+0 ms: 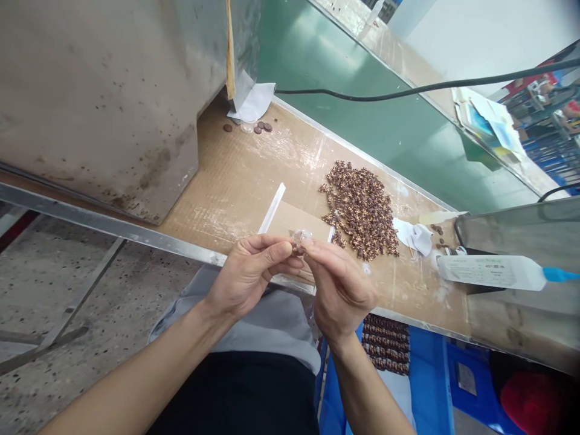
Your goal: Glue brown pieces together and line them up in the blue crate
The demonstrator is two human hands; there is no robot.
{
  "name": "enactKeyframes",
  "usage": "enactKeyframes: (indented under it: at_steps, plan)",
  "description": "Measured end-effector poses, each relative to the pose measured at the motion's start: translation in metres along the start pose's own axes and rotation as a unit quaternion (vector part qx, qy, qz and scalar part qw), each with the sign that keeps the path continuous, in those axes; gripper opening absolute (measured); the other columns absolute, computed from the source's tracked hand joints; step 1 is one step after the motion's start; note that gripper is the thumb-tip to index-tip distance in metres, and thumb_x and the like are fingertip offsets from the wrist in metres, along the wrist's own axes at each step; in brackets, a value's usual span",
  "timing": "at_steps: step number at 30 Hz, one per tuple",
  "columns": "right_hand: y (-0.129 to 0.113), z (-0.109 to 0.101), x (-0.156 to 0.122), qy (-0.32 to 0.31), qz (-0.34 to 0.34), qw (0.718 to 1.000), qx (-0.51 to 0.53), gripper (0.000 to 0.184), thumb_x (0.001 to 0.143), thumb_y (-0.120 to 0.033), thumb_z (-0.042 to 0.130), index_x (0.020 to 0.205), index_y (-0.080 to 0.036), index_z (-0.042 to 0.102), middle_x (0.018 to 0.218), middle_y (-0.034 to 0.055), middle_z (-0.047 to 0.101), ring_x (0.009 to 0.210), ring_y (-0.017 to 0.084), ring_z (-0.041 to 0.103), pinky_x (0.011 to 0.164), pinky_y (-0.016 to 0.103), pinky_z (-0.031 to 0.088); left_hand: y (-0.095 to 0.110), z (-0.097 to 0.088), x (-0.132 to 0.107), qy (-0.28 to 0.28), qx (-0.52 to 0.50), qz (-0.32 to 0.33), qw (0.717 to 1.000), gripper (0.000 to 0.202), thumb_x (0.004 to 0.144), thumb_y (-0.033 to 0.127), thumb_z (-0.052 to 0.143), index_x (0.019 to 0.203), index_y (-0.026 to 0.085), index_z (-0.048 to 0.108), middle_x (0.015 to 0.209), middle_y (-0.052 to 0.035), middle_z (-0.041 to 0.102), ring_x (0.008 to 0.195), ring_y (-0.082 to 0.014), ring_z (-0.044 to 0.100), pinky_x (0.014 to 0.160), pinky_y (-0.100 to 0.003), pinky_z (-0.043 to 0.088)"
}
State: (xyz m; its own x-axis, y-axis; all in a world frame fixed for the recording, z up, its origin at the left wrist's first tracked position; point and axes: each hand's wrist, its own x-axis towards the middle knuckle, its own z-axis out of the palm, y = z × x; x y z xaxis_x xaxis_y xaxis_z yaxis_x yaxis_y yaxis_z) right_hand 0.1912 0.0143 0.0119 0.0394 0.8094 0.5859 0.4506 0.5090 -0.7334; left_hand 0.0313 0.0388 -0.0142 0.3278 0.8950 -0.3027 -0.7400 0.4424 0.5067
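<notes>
My left hand (254,269) and my right hand (341,284) meet above the front edge of the bench. Fingertips of the left are pinched on a small brown part (296,248), mostly hidden. Against it sits a small transparent piece (302,236), with the right fingertips closed on it. Beyond my hands a heap of small brown-and-gold parts (360,208) lies on the cardboard-covered bench top (217,199). A strip of white tape (272,208) is stuck to the cardboard near my left hand.
A white bottle with a blue nozzle (493,272) lies at right. Blue crates (430,374) below hold rows of brown parts (385,344). A metal box (104,90) stands at left, near several brown discs (263,127). A black cable (362,96) crosses the green panel (312,54).
</notes>
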Motion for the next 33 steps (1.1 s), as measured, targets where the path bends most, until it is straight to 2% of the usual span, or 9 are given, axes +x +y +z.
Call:
enactKeyframes:
  at_steps: [17, 23, 25, 28, 30, 33]
  plan:
    - [0.003, 0.0, -0.003, 0.004, -0.039, 0.999, -0.007, 0.045, 0.102, -0.002, 0.078, 0.132, -0.035, 0.084, 0.122, 0.0027, 0.087, 0.11, 0.024, 0.085, 0.098, 0.045, 0.073, 0.001, 0.003, 0.001, 0.008, 0.026, -0.002, 1.0, 0.026, 0.077, 0.033, 0.108, 0.085, 0.016, 0.09, 0.078, -0.0055, 0.086, 0.069, -0.0151, 0.083, 0.072, -0.019, 0.07]
    - [-0.002, -0.004, -0.006, 0.008, -0.005, 1.0, -0.006, 0.037, 0.103, -0.007, 0.078, 0.127, -0.035, 0.085, 0.119, 0.0025, 0.088, 0.109, 0.025, 0.085, 0.099, 0.045, 0.073, -0.003, 0.004, -0.003, -0.001, 0.066, 0.02, 0.998, 0.023, 0.085, 0.031, 0.103, 0.099, 0.017, 0.092, 0.085, -0.0075, 0.089, 0.074, -0.0175, 0.085, 0.078, -0.023, 0.072]
    - [-0.004, -0.018, -0.007, 0.01, 0.009, 1.0, -0.024, 0.034, 0.104, -0.009, 0.079, 0.125, -0.034, 0.086, 0.117, 0.0024, 0.088, 0.108, 0.025, 0.086, 0.099, 0.045, 0.073, -0.002, 0.003, -0.005, -0.005, 0.088, 0.019, 0.996, 0.029, 0.089, 0.035, 0.1, 0.108, 0.015, 0.091, 0.094, -0.011, 0.09, 0.078, -0.0197, 0.086, 0.079, -0.025, 0.072]
    - [0.004, -0.059, -0.014, 0.033, 0.018, 0.995, -0.096, 0.033, 0.103, -0.008, 0.079, 0.123, -0.032, 0.087, 0.114, 0.0027, 0.088, 0.106, 0.025, 0.085, 0.099, 0.043, 0.072, -0.001, 0.001, -0.006, 0.001, 0.101, 0.025, 0.995, 0.04, 0.095, 0.047, 0.093, 0.116, 0.014, 0.089, 0.106, -0.0141, 0.09, 0.083, -0.0214, 0.087, 0.08, -0.026, 0.072]
    - [0.017, -0.093, -0.023, 0.043, 0.021, 0.981, -0.187, 0.029, 0.103, -0.01, 0.079, 0.121, -0.031, 0.088, 0.112, 0.0028, 0.088, 0.104, 0.024, 0.085, 0.097, 0.04, 0.07, 0.0, 0.0, -0.004, 0.005, 0.106, 0.028, 0.994, 0.041, 0.097, 0.051, 0.09, 0.115, 0.014, 0.089, 0.103, -0.013, 0.09, 0.083, -0.0213, 0.087, 0.08, -0.026, 0.072]
    - [0.04, -0.132, -0.041, 0.013, 0.038, 0.951, -0.307, 0.022, 0.107, -0.015, 0.077, 0.119, -0.029, 0.087, 0.111, 0.0032, 0.088, 0.103, 0.022, 0.085, 0.097, 0.037, 0.069, 0.001, -0.001, -0.003, -0.003, 0.119, 0.028, 0.993, 0.037, 0.098, 0.05, 0.089, 0.111, 0.015, 0.09, 0.099, -0.0113, 0.089, 0.082, -0.0211, 0.086, 0.081, -0.027, 0.073]
